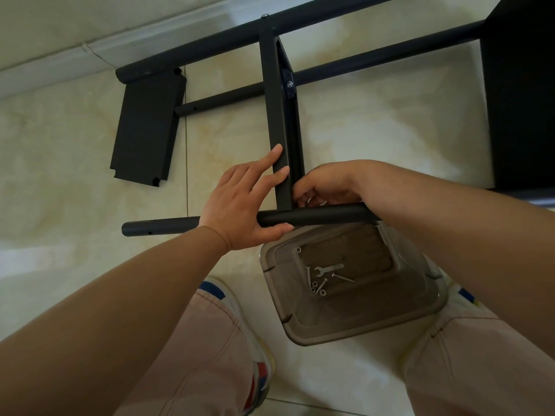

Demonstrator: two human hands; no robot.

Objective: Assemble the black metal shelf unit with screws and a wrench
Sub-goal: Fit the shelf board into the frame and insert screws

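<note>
The shelf unit (282, 115) lies part-built on the tiled floor (75, 190), in front of the person's knees. Nearest, a clear plastic tub (390, 319) holds a small wrench (329, 269) and loose screws (318, 286). Just beyond it, the left hand (240, 211) wraps its fingers (270, 159) over the near round tube (315, 216) and against the upright shelf panel (277, 115). The right hand (324, 187) curls in at that joint, its grip hidden. Farther off, a loose flat panel (147, 127) rests beside the far tubes (210, 46)
</note>
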